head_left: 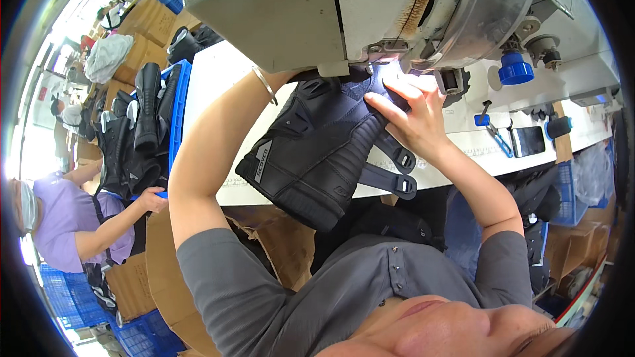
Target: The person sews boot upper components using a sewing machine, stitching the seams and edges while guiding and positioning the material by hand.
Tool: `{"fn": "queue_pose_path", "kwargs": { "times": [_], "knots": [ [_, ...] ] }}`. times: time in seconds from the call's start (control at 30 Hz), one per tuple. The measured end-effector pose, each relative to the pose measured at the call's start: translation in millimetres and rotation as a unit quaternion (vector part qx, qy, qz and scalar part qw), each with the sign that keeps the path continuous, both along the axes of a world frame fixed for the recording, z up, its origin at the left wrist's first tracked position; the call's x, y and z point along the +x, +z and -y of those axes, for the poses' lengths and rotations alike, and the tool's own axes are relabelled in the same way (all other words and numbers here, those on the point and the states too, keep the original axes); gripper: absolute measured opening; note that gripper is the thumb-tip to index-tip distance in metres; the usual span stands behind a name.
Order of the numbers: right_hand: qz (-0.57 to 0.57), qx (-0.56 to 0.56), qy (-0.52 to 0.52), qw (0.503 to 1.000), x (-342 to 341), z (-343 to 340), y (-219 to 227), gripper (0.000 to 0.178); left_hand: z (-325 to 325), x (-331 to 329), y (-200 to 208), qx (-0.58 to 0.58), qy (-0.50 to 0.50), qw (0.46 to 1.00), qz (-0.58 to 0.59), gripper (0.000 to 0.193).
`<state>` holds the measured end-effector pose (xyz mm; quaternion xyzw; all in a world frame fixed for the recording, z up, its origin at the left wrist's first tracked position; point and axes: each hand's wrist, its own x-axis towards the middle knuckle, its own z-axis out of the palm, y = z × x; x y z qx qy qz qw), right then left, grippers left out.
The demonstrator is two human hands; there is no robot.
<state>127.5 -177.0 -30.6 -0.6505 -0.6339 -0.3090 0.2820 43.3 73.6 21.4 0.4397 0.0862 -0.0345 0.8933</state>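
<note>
A black boot upper [301,158] with ribbed panels and a small light label lies under the head of a sewing machine [278,13] and hangs over the table's near edge. Two black straps [390,182] with slotted ends stick out on its right. My right hand [418,102] rests on the upper's edge beside the brightly lit stitching spot, its fingers stretched out and the thumb apart. On the left, my forearm [198,145], with a bracelet at the wrist, reaches under the machine head. My left hand is hidden there behind the machine and the upper.
A blue crate [177,119] heaped with black boot uppers [135,132] stands left, where a person in purple [79,218] grips its edge. Right on the white table [469,152] lie blue-handled snippers [499,140], a phone [528,141] and a thread spool [559,127]. Cardboard [172,271] stands below.
</note>
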Motion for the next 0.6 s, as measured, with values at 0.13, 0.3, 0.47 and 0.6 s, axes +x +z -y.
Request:
{"fn": "queue_pose_path", "kwargs": {
  "times": [0.13, 0.3, 0.47, 0.6],
  "knots": [
    [0.01, 0.019, 0.039, 0.999, 7.6, -1.5, 2.4, 0.052, 1.5, -0.6, -0.2, 0.007, -0.004, 1.0, -0.009, 0.047],
    [0.009, -0.005, 0.078, 0.997, 16.1, 0.2, 5.8, 0.062, 2.5, -2.0, -1.5, 0.012, -0.014, 1.0, -0.018, 0.047],
    [0.021, -0.002, 0.052, 0.998, 12.7, 1.2, 2.0, 0.066, 2.9, -1.4, -4.9, 0.012, -0.008, 1.0, -0.018, 0.047],
    [0.023, 0.017, 0.039, 0.999, 9.8, 0.6, -0.8, 0.067, 1.6, -2.2, -6.1, 0.014, -0.003, 1.0, -0.02, 0.047]
  ]
}}
